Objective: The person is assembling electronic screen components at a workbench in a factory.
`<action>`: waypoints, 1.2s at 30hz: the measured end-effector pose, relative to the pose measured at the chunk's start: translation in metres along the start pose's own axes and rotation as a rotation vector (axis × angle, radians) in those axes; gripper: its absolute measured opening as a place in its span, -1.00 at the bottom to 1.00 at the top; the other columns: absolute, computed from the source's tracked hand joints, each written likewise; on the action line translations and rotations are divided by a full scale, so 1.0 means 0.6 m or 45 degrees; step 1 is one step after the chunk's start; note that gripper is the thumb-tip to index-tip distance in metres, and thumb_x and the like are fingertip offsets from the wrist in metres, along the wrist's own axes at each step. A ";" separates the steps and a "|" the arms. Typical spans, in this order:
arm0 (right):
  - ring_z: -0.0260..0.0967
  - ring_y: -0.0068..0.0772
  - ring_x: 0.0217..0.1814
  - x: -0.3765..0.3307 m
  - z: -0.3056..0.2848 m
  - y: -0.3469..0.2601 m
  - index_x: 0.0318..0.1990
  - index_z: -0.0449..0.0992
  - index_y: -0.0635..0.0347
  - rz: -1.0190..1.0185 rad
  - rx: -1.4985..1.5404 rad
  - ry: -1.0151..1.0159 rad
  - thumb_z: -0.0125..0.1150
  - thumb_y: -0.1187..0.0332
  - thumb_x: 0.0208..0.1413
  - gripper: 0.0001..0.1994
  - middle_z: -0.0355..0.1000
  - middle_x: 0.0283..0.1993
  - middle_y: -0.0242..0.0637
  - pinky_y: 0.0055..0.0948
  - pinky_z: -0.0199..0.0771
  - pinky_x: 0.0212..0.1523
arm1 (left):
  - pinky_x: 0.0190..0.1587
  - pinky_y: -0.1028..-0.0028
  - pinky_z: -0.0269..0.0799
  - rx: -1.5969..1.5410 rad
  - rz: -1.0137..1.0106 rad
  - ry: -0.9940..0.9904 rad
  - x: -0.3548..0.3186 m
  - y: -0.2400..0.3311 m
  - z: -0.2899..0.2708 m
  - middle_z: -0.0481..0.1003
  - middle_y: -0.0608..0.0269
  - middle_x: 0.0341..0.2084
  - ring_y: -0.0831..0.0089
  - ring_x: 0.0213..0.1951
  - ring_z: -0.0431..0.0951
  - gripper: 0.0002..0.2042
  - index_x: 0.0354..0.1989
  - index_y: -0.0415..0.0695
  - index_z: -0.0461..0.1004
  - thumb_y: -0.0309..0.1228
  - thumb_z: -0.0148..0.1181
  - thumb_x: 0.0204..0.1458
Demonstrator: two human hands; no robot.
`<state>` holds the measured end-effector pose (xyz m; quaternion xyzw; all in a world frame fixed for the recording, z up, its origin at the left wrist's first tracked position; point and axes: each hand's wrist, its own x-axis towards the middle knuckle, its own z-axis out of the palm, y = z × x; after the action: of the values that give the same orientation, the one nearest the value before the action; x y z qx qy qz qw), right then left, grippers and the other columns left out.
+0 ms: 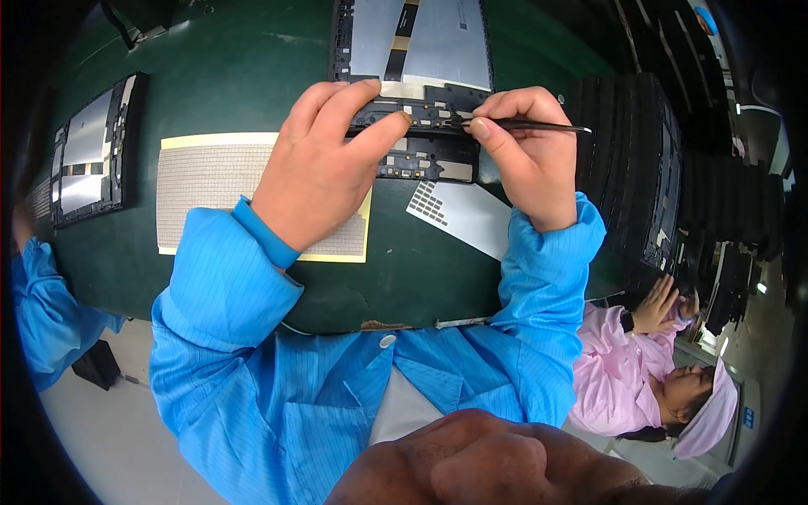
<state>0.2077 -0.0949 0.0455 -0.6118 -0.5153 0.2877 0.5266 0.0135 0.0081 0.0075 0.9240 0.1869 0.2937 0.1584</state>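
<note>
A tablet-like housing point(425, 46) with a silver back plate and a black frame lies at the far middle of the table. My left hand point(324, 160) rests on its near black edge, fingers apart, index finger and thumb touching the frame. In my right hand point(530, 143) a pair of dark tweezers point(539, 125) is pinched between thumb and fingers. The tweezers' tips reach the small parts on the black strip, just right of my left fingertips. Another black frame edge point(433, 160) shows just below. What the tips hold, if anything, is too small to tell.
Sheets of small stickers, one yellow-edged point(219, 194) and one white point(463, 219), lie on the green table point(404, 286). A similar housing point(94, 156) sits at the left; dark housings point(623, 160) are stacked at the right. Co-workers sit on both sides, one in pink point(619, 370).
</note>
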 end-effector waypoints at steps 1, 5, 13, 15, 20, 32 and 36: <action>0.35 -0.59 -0.30 0.000 0.001 0.000 -0.31 0.38 0.32 0.002 0.004 0.005 0.22 0.55 0.01 -0.87 0.39 -0.33 -0.31 -0.60 0.43 -0.27 | 0.09 0.22 0.24 -0.035 -0.019 -0.040 -0.001 0.000 0.000 0.29 0.01 -0.01 0.00 0.05 0.24 -0.54 -0.10 -0.04 0.44 -0.68 0.13 -0.27; 0.35 -0.60 -0.32 0.003 0.002 -0.002 -0.33 0.39 0.32 0.016 -0.114 0.014 0.23 0.54 0.01 -0.87 0.38 -0.34 -0.30 -0.59 0.42 -0.30 | -0.02 0.24 0.36 0.030 0.008 0.045 0.003 0.001 0.001 0.37 0.09 -0.09 0.08 -0.04 0.34 -0.60 -0.15 -0.01 0.44 -0.60 0.20 -0.26; 0.37 -0.55 -0.37 -0.003 0.009 -0.015 -0.33 0.39 0.33 -0.113 -0.312 0.038 0.22 0.54 0.01 -0.88 0.36 -0.35 -0.29 -0.57 0.44 -0.34 | 0.09 0.21 0.24 -0.038 -0.033 -0.030 0.002 0.004 0.001 0.30 0.02 -0.01 0.00 0.06 0.23 -0.56 -0.11 -0.03 0.44 -0.67 0.14 -0.25; 0.37 -0.54 -0.37 -0.004 0.010 -0.014 -0.33 0.39 0.33 -0.122 -0.328 0.043 0.22 0.55 0.01 -0.88 0.35 -0.35 -0.28 -0.57 0.44 -0.34 | 0.09 0.21 0.24 -0.047 -0.036 -0.029 0.002 0.003 0.000 0.30 0.02 -0.01 0.00 0.06 0.23 -0.57 -0.11 -0.03 0.44 -0.67 0.14 -0.25; 0.37 -0.53 -0.36 -0.005 0.017 -0.017 -0.35 0.40 0.34 -0.122 -0.301 0.047 0.22 0.57 0.00 -0.89 0.34 -0.34 -0.27 -0.59 0.45 -0.34 | 0.10 0.21 0.24 -0.064 -0.033 -0.019 -0.001 -0.002 0.002 0.30 0.02 -0.01 0.00 0.05 0.24 -0.57 -0.12 -0.04 0.44 -0.66 0.14 -0.25; 0.33 -0.45 -0.39 -0.006 0.023 -0.015 -0.38 0.40 0.31 -0.253 -0.535 -0.004 0.24 0.61 -0.05 -0.88 0.32 -0.37 -0.26 -0.52 0.39 -0.41 | 0.09 0.21 0.24 -0.055 -0.024 -0.022 -0.001 -0.001 0.002 0.30 0.02 -0.02 0.00 0.04 0.25 -0.57 -0.11 -0.05 0.44 -0.66 0.15 -0.26; 0.32 -0.44 -0.40 -0.007 0.026 -0.017 -0.38 0.40 0.31 -0.249 -0.465 -0.031 0.24 0.62 -0.06 -0.87 0.31 -0.40 -0.25 -0.49 0.36 -0.44 | 0.09 0.21 0.24 -0.044 -0.011 -0.010 0.002 0.001 0.002 0.30 0.02 -0.02 0.00 0.04 0.25 -0.56 -0.11 -0.04 0.44 -0.66 0.15 -0.26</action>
<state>0.1892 -0.0946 0.0502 -0.6407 -0.6221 0.1445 0.4261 0.0151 0.0079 0.0074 0.9215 0.1850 0.2924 0.1762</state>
